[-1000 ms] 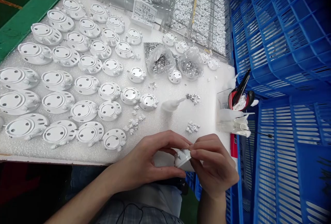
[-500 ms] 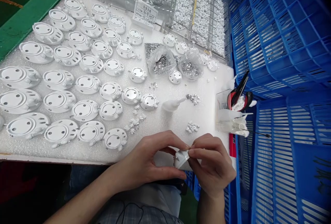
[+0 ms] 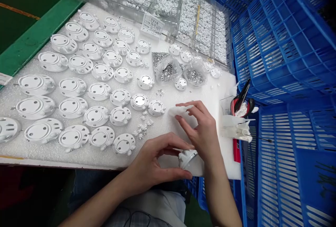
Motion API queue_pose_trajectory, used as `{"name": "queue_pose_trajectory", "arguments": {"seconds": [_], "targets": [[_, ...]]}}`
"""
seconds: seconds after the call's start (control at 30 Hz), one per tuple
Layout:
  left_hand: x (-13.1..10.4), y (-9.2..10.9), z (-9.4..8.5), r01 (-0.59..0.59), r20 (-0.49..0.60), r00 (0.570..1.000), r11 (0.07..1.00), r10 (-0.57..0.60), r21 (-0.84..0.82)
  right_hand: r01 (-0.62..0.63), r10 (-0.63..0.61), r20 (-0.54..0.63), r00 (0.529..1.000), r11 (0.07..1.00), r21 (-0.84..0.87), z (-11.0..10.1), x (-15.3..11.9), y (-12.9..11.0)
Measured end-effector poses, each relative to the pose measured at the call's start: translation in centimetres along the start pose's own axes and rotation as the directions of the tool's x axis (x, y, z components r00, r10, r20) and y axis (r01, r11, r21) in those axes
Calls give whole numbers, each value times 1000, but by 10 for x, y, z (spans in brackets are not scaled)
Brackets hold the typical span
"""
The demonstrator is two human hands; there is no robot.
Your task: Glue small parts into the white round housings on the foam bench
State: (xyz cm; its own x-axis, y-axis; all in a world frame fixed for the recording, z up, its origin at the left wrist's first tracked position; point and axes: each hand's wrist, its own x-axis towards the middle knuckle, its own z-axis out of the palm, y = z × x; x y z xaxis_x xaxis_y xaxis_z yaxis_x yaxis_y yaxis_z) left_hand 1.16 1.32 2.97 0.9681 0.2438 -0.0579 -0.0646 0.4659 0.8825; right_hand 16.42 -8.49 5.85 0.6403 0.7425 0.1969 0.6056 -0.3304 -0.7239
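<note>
My left hand (image 3: pixel 154 160) holds a small white moulded part (image 3: pixel 187 158) between thumb and fingers, above the table's front edge. Its flat face is turned away. My right hand (image 3: pixel 201 127) reaches over the table, with thumb and fingertips on either side of a translucent white dropper bottle (image 3: pixel 181 110); the bottle's thin nozzle points right. Left of the bottle lie small white pieces (image 3: pixel 143 129) in a loose pile. Rows of white oval disc-shaped parts (image 3: pixel 120 115) with dark holes cover the left of the table.
Bags of small metal pieces (image 3: pixel 168 71) lie near the back. Behind stand clear compartment trays (image 3: pixel 202 27) of white parts and a handwritten label (image 3: pixel 152 24). A clear holder (image 3: pixel 227 125) contains scissors (image 3: pixel 243 103) and nozzles. Blue crates (image 3: pixel 278 129) border the right side.
My right hand has left the white part and moved up the table to the dropper bottle. My left hand still holds the part. The whole view has shifted slightly.
</note>
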Motion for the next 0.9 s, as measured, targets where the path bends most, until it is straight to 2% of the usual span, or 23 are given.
{"name": "queue_pose_trajectory", "arguments": {"seconds": [0.07, 0.13, 0.23, 0.3, 0.4, 0.5, 0.57, 0.63, 0.7, 0.8, 0.9], "targets": [[1, 3, 4, 65, -51, 996, 993, -70, -93, -36, 42, -47, 998, 992, 124, 0, -3, 2], [1, 7, 10, 173, -95, 974, 947, -205, -270, -63, 112, -148, 983, 952, 301, -7, -8, 4], [2, 14, 21, 302, -91, 909, 795, -406, -526, -1, 171, -273, 947, 850, 526, -22, -14, 9], [3, 19, 27, 322, -94, 877, 722, -471, -612, 64, 147, -305, 941, 806, 588, -31, -14, 15], [5, 22, 32, 307, -126, 852, 680, -508, -666, 91, 121, -292, 949, 780, 619, -39, -11, 24], [8, 22, 34, 299, -144, 847, 684, -511, -666, -3, 186, -201, 962, 740, 673, -40, -9, 27], [9, 20, 34, 305, -147, 848, 697, -508, -649, -39, 238, -190, 952, 713, 700, -37, -9, 23], [10, 18, 34, 312, -156, 845, 709, -511, -633, 5, 266, -272, 925, 706, 708, -31, -10, 16], [10, 17, 35, 312, -166, 844, 718, -510, -622, 101, 253, -398, 882, 722, 684, -25, -11, 9], [9, 18, 36, 307, -176, 845, 727, -505, -614, 244, 139, -564, 814, 799, 550, -17, -12, 3], [9, 19, 37, 313, -181, 843, 736, -506, -600, 300, 21, -627, 779, 865, 402, -15, -14, 4]]}}
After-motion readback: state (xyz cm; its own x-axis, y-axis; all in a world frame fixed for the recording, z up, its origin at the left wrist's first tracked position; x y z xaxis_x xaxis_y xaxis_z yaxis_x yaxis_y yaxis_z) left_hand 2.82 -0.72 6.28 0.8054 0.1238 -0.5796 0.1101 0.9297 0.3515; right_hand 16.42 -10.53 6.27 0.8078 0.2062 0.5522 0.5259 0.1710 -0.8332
